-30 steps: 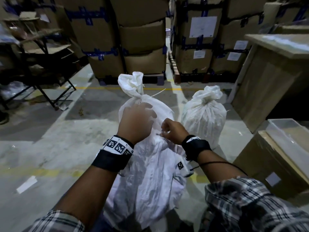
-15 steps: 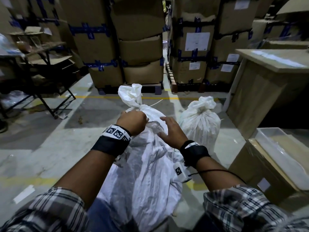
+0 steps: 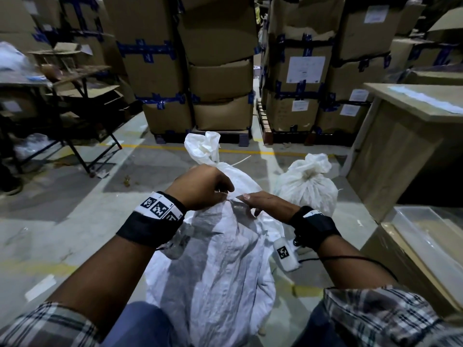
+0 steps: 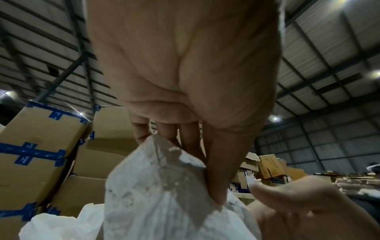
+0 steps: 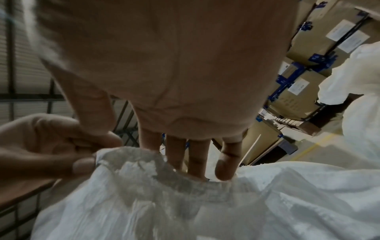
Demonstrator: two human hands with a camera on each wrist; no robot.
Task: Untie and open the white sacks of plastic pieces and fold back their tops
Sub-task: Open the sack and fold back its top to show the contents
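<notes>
- Standing on the concrete floor (image 3: 75, 221) between the person's knees, the near white sack (image 3: 220, 271) is the landmark here; its top edge is gathered just under both hands.
- The left hand (image 3: 200, 187) sits at the sack's top, its fingers (image 4: 218, 170) pinching a peak of the woven fabric between thumb and the other fingers.
- The right hand (image 3: 269, 205) lies just right of the left one on the same top edge, its fingers (image 5: 197, 159) straight and tucked behind the rim, with the thumb out to the side; whether it really grips the fabric is hard to tell in the blurred wrist view.
- Directly behind the near sack a second sack's tied top (image 3: 204, 147) sticks up, a thin white tie (image 3: 240, 161) poking out to its right.
- Beyond and right of the near sack stands a third white sack (image 3: 307, 189), its neck knotted.
- Further back are stacked cardboard boxes (image 3: 220, 78) with blue tape.
- Right of the near sack stands a wooden surface (image 3: 413, 101).
</notes>
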